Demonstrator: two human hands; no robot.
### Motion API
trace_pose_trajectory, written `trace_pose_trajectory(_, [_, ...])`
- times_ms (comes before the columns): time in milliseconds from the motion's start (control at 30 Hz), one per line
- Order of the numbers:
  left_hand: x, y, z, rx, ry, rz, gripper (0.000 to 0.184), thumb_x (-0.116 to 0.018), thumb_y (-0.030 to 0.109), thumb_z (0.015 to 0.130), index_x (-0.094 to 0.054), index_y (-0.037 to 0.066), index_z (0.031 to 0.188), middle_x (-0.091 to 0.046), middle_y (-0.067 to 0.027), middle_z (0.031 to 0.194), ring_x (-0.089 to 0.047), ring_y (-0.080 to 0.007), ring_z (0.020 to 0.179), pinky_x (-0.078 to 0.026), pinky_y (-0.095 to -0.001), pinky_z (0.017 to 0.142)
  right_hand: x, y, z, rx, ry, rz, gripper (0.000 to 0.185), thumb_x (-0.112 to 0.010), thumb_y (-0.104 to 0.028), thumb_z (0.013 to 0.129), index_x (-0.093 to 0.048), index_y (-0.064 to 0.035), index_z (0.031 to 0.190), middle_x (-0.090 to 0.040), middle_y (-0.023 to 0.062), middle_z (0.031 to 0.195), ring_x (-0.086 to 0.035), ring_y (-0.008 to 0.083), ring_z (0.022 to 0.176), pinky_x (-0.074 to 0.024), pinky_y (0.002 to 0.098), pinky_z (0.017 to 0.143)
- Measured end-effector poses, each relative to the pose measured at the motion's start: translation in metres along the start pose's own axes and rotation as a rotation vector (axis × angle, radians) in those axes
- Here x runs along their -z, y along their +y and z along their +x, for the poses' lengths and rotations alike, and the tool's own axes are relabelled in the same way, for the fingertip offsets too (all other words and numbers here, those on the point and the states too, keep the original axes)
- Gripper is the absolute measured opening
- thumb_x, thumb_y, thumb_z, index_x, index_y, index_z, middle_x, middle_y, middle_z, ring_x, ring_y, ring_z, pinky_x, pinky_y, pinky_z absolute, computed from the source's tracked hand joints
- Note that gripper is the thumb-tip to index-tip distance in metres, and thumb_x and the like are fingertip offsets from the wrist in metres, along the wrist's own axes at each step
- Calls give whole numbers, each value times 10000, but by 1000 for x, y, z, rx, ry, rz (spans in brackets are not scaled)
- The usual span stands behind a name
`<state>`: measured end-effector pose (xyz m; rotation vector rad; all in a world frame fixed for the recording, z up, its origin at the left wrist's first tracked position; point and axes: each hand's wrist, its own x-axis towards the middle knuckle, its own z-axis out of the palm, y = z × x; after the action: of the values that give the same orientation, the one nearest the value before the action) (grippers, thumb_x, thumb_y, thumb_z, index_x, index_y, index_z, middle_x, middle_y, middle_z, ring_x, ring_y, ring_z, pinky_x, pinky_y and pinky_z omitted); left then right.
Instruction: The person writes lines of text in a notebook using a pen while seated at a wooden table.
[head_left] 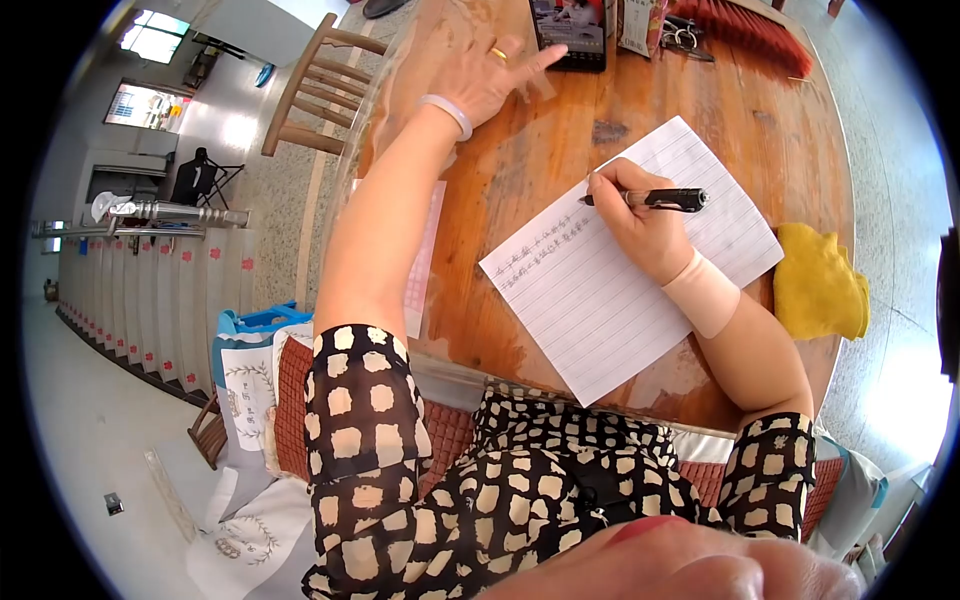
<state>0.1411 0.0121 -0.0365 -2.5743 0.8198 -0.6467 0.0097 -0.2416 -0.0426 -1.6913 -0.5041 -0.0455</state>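
Note:
My right hand (640,218) is closed around a black pen (672,199), its tip low over a lined sheet of paper (600,330). Two rows of handwriting run along the upper left part of the sheet, which lies at a slant on the wooden table (470,260). Up at the far left of the tabletop, my left hand (490,80) has its fingers spread, the index finger stretched to the lower edge of a phone (568,40) with a lit screen. Whether that fingertip touches the phone I cannot tell.
A small box (638,25), keys (684,38) and a red brush (745,35) lie beyond the paper. A yellow cloth (820,282) sits at the right table edge. Left of the table stand a wooden chair (315,88) and, farther off, a staircase (160,310).

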Motion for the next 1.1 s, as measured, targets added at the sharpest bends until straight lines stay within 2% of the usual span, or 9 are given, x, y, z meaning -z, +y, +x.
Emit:
trace_pose_trajectory(67, [14, 1, 6, 115, 13, -120, 833, -486, 15, 857, -197, 509, 1463, -541, -89, 1176, -550, -283, 1091, -459, -415, 907, 0, -1, 0, -2, 0, -9, 134, -606, -102, 900, -585, -7, 807, -522, 22, 618, -446, 78, 550, -385, 250, 506])
trace_pose_trajectory(133, [61, 11, 33, 235, 301, -133, 183, -553, 243, 889, -476, 199, 1048, -604, -151, 973, -590, -326, 932, -463, -428, 801, 1, -2, 1, -1, -4, -20, 136, -605, -105, 901, -586, -7, 809, -526, 23, 621, -450, 79, 551, -389, 253, 508])
trace_pose_trajectory(167, [80, 14, 42, 295, 445, -137, 321, -587, 357, 904, -616, 44, 841, -635, -182, 872, -610, -348, 853, -466, -434, 748, 1, -2, 1, -5, -4, -21, 136, -603, -105, 902, -586, -6, 809, -528, 24, 623, -451, 79, 552, -390, 254, 509])
trace_pose_trajectory(267, [76, 5, 49, 157, 518, -56, 302, -535, 316, 941, -626, 29, 928, -626, -196, 990, -584, -361, 953, -453, -440, 830, 1, -2, 1, -8, -5, -18, 138, -599, -106, 904, -586, -6, 811, -533, 26, 627, -454, 81, 554, -393, 256, 512])
trace_pose_trajectory(367, [91, 8, 57, 342, 412, -338, 284, -610, 306, 894, -639, 24, 892, -641, -169, 929, -606, -330, 893, -474, -410, 801, 2, -3, 0, -2, -12, -8, 138, -597, -105, 905, -585, -5, 810, -531, 27, 627, -455, 83, 555, -395, 256, 514])
trace_pose_trajectory(400, [72, 4, 50, 269, 301, -253, 209, -566, 207, 884, -500, 185, 1081, -611, -144, 1006, -592, -315, 952, -461, -415, 849, 1, -3, 0, 2, -10, -5, 138, -596, -105, 905, -584, -5, 810, -530, 27, 626, -454, 84, 554, -395, 256, 515])
trace_pose_trajectory(467, [17, -7, 24, 120, 76, -83, 816, -477, 9, 864, -221, 506, 1459, -552, -94, 1160, -566, -286, 1069, -436, -425, 944, 1, -3, 0, 2, -11, -1, 138, -595, -104, 905, -583, -5, 809, -525, 27, 624, -452, 85, 553, -395, 257, 515])
trace_pose_trajectory(767, [5, 1, 7, -50, -74, 101, 849, -525, -10, 820, -265, 496, 1451, -530, -52, 1224, -537, -267, 1100, -445, -380, 910, 2, -4, 0, -4, -23, -16, 152, -592, -114, 906, -584, 2, 808, -522, 38, 617, -447, 92, 543, -387, 262, 509])
trace_pose_trajectory(1100, [13, -19, -23, -90, 96, 2, 812, -543, -21, 784, -341, 423, 1434, -555, -69, 1162, -574, -277, 980, -474, -386, 845, 2, -3, 1, 8, -10, -19, 157, -586, -115, 913, -582, -6, 801, -510, 24, 610, -427, 79, 539, -369, 257, 498])
